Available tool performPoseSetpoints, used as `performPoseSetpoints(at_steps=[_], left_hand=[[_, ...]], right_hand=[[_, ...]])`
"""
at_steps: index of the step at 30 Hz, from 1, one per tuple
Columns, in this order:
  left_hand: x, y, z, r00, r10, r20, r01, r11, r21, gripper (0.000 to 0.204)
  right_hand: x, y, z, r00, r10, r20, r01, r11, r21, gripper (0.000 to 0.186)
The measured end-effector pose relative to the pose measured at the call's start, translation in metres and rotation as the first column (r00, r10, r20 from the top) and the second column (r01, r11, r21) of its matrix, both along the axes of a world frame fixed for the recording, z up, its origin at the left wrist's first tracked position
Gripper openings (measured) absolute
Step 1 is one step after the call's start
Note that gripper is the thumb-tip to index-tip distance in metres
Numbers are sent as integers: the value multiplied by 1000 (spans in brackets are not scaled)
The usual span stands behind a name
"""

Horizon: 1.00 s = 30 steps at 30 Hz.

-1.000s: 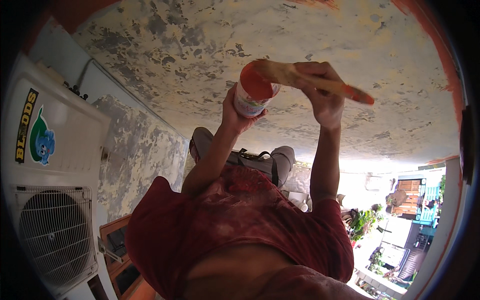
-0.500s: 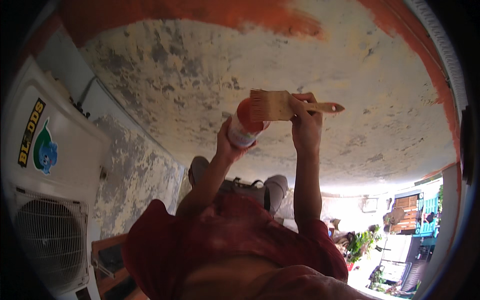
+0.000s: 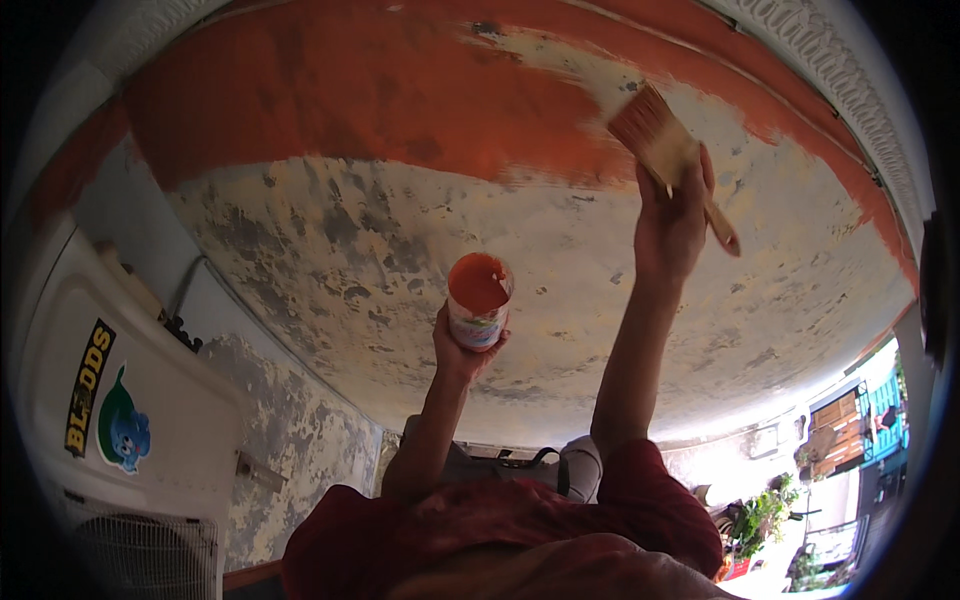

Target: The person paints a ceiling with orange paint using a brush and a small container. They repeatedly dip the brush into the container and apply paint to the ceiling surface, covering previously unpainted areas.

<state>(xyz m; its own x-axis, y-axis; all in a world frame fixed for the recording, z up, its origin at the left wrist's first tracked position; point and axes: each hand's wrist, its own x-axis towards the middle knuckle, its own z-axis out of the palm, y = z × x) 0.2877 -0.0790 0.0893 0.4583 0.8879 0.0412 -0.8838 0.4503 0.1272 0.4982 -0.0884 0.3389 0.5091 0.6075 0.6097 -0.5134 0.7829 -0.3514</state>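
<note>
My left hand (image 3: 460, 350) grips a white cylindrical can (image 3: 477, 318) with orange paint inside, held in front of the mottled, flaking wall (image 3: 370, 230). My right hand (image 3: 670, 220) holds a wide wooden paintbrush (image 3: 665, 145), its orange-stained bristles raised at the edge of a fresh orange painted band (image 3: 360, 100), where pale bare patches show beside it.
An air conditioner outdoor unit (image 3: 150, 500) with stickers stands at my left. Pipes (image 3: 200, 270) run along the side wall. A moulded white trim (image 3: 840, 90) edges the surface. Plants (image 3: 760, 520) and a turquoise railing (image 3: 890, 405) show at the bright lower right.
My right hand has lifted the brush from the can's mouth up to the orange band, bristles now pointing up. The can sits lower in view, and more of the painted band shows.
</note>
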Motion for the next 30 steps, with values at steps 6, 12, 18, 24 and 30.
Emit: performPoseSetpoints(at_steps=[6, 12, 18, 24, 30], left_hand=[[-25, 18, 1, 1000, -2, 5, 2, 998, -63, 63], [-44, 30, -3, 1000, 20, -17, -22, 996, -84, 65], [-52, 31, -12, 999, 34, 30, -29, 987, -155, 66], [-65, 24, -14, 991, 129, -44, -135, 975, -176, 67], [-88, 16, -23, 990, 142, 17, -140, 987, -83, 65]], right_hand=[[-46, 33, 48, 614, -612, 498, 598, 773, 214, 36], [95, 21, 39, 519, -829, 208, 838, 541, 68, 30], [95, 48, 32, -182, -972, 147, 810, -64, 583, 31], [-156, 78, 23, -23, -861, 508, 775, 306, 553, 46], [-198, 79, 62, 145, -756, 638, 420, 631, 652, 42]])
